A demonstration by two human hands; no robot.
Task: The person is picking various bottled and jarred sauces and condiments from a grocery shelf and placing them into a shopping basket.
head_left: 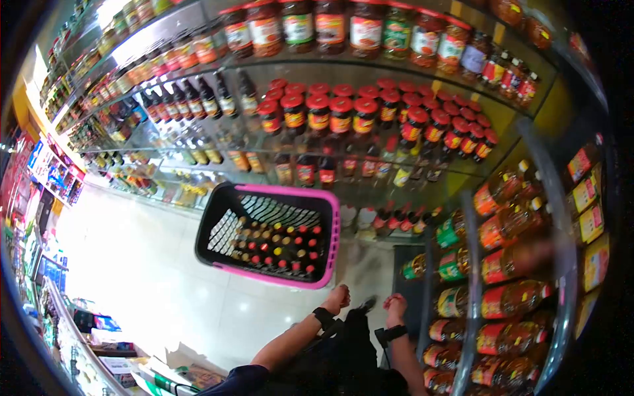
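Left hand (337, 298) reaches toward the basket (333, 228) at twelve o'clock; right hand (395, 307) hovers beside; neither grip's state can be told.

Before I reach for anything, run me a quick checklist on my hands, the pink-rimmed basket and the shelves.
1. Left hand free: ok, nothing in it.
2. Right hand free: ok, nothing in it.
3. Black plastic basket with pink rim upright on the floor: ok.
4. Room in basket: ok, small bottles cover only the bottom.
5. Red-capped jars standing in rows: ok.
6. Amber oil bottles labels readable: cannot tell, blurred.
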